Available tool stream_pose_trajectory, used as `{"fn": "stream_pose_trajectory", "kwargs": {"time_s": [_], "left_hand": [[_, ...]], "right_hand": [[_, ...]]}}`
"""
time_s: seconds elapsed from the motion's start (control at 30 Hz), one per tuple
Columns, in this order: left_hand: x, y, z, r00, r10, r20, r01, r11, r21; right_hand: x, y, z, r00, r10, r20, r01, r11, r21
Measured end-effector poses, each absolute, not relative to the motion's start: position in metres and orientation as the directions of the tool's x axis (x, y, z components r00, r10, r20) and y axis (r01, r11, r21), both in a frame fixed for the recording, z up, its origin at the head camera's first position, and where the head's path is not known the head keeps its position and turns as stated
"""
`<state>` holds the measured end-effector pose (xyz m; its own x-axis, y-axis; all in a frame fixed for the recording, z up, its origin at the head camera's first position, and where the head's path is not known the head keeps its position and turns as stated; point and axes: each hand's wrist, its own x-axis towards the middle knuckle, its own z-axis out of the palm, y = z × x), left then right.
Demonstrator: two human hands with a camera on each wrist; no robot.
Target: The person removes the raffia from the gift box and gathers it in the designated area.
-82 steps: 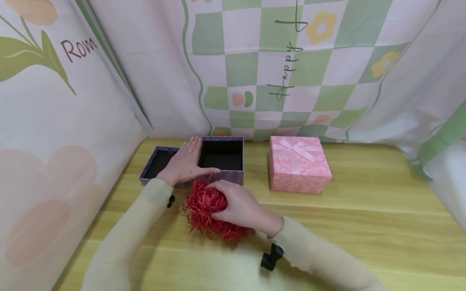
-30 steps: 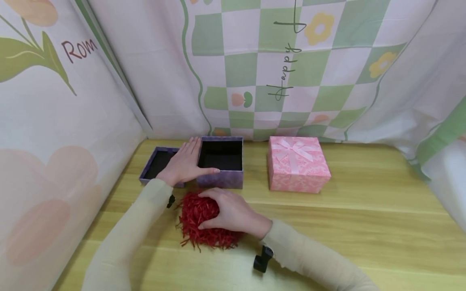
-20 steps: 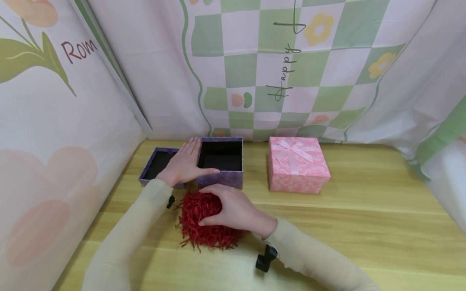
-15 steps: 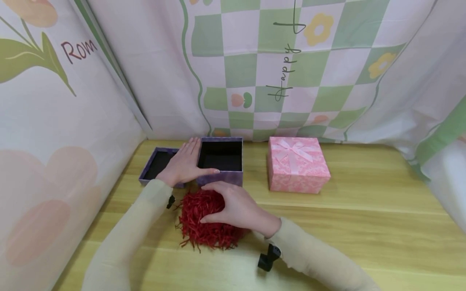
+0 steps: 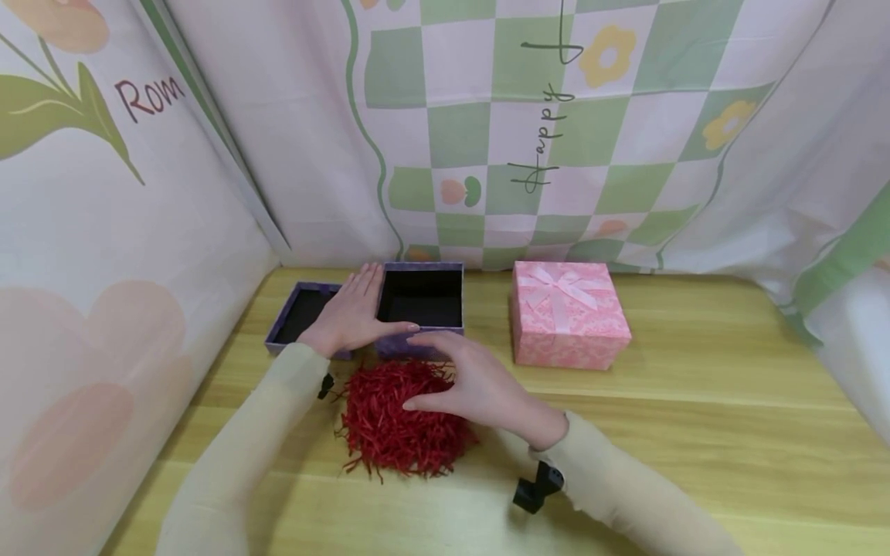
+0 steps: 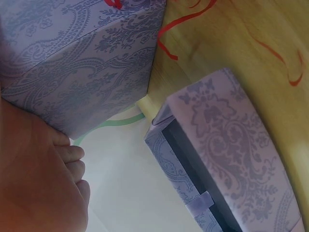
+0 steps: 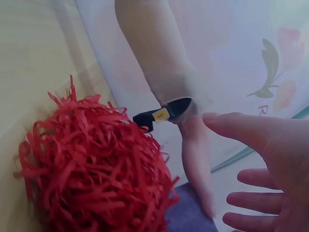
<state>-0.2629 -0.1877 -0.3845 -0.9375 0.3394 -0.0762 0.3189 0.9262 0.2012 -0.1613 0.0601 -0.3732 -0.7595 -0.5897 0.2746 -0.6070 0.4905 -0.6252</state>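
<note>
Red shredded paper (image 5: 403, 432) lies loose in a mound on the wood-grain table (image 5: 702, 432) at lower centre of the frame, just in front of a black-lined purple box (image 5: 393, 349). A person's right hand (image 5: 483, 386), resting on the mound moments ago, has drawn off toward the right, thumb and fingers apart and holding nothing; the right wrist view shows them clear of the strands. That suggests the paper has been let go outside the box. The left hand (image 5: 350, 315) stays flat along the box's left rim, fingers straight, apparently steadying it. A shallow purple tray (image 5: 297, 313) lies at centre left; a bow-topped pink box (image 5: 570, 340) stands right of centre.
</note>
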Motion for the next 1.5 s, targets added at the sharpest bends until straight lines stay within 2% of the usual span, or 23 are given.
{"fn": "stream_pose_trajectory", "kwargs": {"time_s": [0.23,0.57,0.8,1.07,1.27,1.5], "left_hand": [[-0.263,-0.187,-0.384,-0.937,0.341,-0.072,0.321,0.926,0.197],[-0.266,-0.188,-0.388,-0.939,0.333,-0.086,0.312,0.93,0.196],[-0.265,-0.188,-0.388,-0.942,0.324,-0.084,0.303,0.932,0.198],[-0.264,-0.187,-0.386,-0.94,0.33,-0.089,0.309,0.931,0.193],[-0.264,-0.188,-0.386,-0.94,0.325,-0.1,0.301,0.932,0.201],[-0.267,-0.187,-0.383,-0.942,0.321,-0.093,0.292,0.926,0.241]], "right_hand": [[-0.165,0.079,-0.374,-0.767,-0.556,0.32,-0.603,0.456,-0.654],[-0.163,0.117,-0.384,-0.832,-0.481,0.278,-0.526,0.52,-0.673],[-0.16,0.148,-0.38,-0.843,-0.432,0.32,-0.525,0.535,-0.661],[-0.162,0.186,-0.373,-0.904,-0.321,0.281,-0.419,0.539,-0.731],[-0.166,0.212,-0.364,-0.914,-0.263,0.308,-0.403,0.526,-0.749],[-0.17,0.239,-0.352,-0.945,-0.189,0.269,-0.328,0.549,-0.769]]}}
